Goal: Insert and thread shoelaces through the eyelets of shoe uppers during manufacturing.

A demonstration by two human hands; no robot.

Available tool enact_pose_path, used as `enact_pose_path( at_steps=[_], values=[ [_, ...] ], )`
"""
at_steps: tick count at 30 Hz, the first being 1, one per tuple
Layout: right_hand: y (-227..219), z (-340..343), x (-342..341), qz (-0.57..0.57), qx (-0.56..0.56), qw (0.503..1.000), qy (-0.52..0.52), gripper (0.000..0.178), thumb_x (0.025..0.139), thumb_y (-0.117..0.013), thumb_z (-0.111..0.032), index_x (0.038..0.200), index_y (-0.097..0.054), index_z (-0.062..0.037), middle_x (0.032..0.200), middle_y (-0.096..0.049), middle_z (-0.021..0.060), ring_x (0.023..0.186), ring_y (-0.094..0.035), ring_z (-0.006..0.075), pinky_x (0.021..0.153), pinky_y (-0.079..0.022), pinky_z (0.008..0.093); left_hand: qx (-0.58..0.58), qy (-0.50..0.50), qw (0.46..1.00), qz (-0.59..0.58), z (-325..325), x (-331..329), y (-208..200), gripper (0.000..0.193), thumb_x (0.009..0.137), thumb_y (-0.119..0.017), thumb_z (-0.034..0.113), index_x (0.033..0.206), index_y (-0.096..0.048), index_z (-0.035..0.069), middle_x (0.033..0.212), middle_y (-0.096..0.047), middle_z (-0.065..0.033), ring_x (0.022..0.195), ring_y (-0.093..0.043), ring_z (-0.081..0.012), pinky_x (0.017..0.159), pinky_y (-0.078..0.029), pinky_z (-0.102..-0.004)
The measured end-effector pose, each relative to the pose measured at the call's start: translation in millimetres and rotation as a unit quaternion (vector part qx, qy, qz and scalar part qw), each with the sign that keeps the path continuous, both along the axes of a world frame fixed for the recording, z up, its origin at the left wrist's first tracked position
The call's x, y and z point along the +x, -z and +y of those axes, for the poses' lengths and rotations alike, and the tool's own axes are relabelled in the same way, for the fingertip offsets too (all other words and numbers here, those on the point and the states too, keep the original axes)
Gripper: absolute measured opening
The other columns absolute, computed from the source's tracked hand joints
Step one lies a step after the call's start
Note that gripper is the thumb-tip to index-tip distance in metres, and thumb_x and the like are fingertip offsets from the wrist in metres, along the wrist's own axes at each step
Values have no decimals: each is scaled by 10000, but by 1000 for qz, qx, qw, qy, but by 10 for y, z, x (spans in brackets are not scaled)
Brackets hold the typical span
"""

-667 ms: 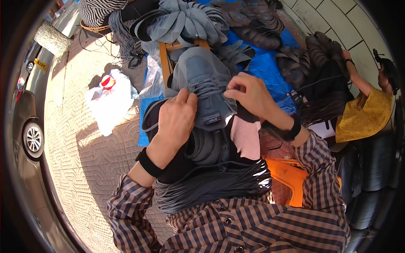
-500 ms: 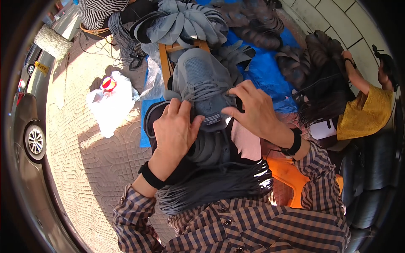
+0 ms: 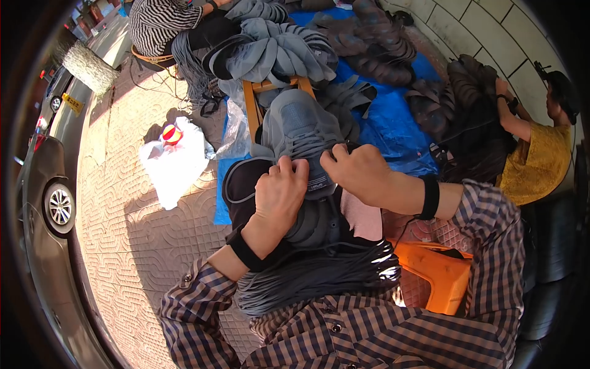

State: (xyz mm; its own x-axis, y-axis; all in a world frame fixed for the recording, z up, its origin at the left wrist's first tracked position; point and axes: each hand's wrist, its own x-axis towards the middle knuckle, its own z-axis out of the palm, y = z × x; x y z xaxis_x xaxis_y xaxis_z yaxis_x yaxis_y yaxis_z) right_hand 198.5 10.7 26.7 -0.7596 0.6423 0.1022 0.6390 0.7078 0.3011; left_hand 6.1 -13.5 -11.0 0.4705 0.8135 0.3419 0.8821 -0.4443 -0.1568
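A grey shoe upper [image 3: 299, 126] lies toe away from me, with grey laces [image 3: 307, 144] crossed over its tongue. Both my hands are at its near end, one on each side of the lacing. My left hand [image 3: 279, 194] is closed, knuckles up, by the left eyelet edge. At the right edge, my right hand [image 3: 361, 175] pinches with curled fingers. What sits between the fingertips is hidden on both sides. Under my wrists, a bundle of dark grey laces [image 3: 313, 273] spreads over my lap, below more dark uppers [image 3: 310, 224].
Stacked grey uppers [image 3: 270, 52] rest on a wooden stool [image 3: 252, 107] ahead. Blue sheeting [image 3: 393, 138] with darker uppers [image 3: 381, 46] lies right of it. A co-worker in yellow [image 3: 538, 163] sits at right, another in stripes [image 3: 161, 27] far left. An orange stool [image 3: 439, 277] stands beside me.
My left hand has closed from a looser, spread grip and moved up and right toward the laces. My right fingers have curled in tighter. The whole view has shifted slightly.
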Motion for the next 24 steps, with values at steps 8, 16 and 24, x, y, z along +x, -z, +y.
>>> enact_pose_path(
  at_steps=[8,16,24],
  values=[
    [-58,76,-205,-201,-11,979,-45,170,695,-671,-208,781,-722,-71,831,-602,80,806,-603,240,540,-475,348,66,136,988,15,138,-91,-103,199,703,-627,113,892,-611,52,887,-527,-93,928,-572,-253,908,-452,-397],
    [-152,102,-110,-171,65,980,-73,142,699,-665,-231,719,-743,-115,912,-537,58,920,-492,236,781,-373,373,-117,370,913,-130,-871,-222,-27,136,719,-623,140,821,-646,52,834,-523,-42,825,-569,-165,789,-445,-314],
    [-202,184,-147,-223,65,968,-100,117,711,-661,-254,715,-750,-179,920,-540,31,957,-478,235,846,-377,392,-221,293,898,-243,-837,-316,-27,164,741,-662,85,885,-593,45,890,-547,-62,771,-603,-213,646,-470,-321]
  ],
)
